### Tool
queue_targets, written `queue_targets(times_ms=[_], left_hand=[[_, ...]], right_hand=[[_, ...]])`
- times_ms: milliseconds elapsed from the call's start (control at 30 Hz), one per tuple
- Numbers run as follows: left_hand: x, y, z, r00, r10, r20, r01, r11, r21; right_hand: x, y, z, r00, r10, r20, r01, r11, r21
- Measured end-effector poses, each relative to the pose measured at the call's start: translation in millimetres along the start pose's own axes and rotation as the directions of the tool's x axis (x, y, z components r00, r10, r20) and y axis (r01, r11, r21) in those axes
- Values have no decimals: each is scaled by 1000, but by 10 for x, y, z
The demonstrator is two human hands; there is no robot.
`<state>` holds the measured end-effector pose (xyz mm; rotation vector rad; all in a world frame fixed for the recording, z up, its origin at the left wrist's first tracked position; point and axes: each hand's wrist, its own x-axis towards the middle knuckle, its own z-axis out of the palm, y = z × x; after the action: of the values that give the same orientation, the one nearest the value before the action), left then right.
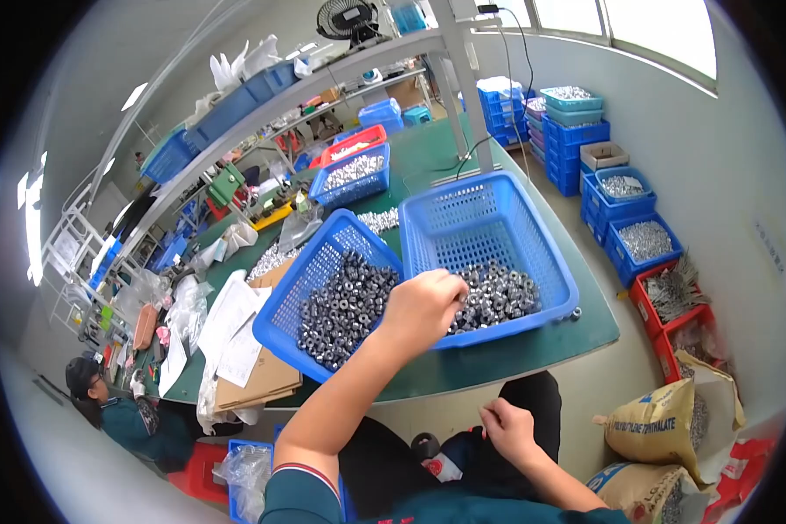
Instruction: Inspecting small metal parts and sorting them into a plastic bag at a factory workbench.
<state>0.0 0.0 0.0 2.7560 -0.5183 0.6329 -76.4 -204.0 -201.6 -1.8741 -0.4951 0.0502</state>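
Observation:
Two blue plastic baskets stand side by side at the table's near edge. Small dark, shiny metal pieces with holes (341, 306), like nuts or short bushings, fill the bottom of the left basket (275, 325). More such pieces (502, 299) lie along the near side of the right basket (441, 223). My left hand (421, 307) hovers over the adjoining rims, its fingertips pinched above the pieces in the right basket. Whatever they grip is hidden. Lower down, my right hand (508, 430) is by my right thigh, fingers curled closed; their contents cannot be made out.
Cardboard (279, 367) and papers (236, 336) lie left of the baskets on the green table (489, 367). Behind stand a smaller blue basket (358, 179) and a shelf post (467, 87). Stacked crates (620, 210) and sacks (651, 419) line the right. A co-worker (131, 419) sits left.

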Motion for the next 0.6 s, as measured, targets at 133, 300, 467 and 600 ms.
queue_targets(times_ms=[133, 300, 467, 600], left_hand=[[539, -476, 784, 959, -136, 248, 122, 990, 72], [659, -621, 1127, 889, -261, 377, 223, 964, 142], [562, -568, 1027, 932, -221, 287, 215, 975, 55], [257, -360, 298, 967, -233, -103, 219, 968, -125]], right_hand=[[-10, 587, 3, 963, -271, -13, 231, 846, -480], [-177, 705, 8, 928, -372, -7, 329, 829, -453], [-133, 804, -66, 958, -276, -76, 215, 869, -445], [-101, 827, -83, 966, -243, -87, 183, 883, -433]])
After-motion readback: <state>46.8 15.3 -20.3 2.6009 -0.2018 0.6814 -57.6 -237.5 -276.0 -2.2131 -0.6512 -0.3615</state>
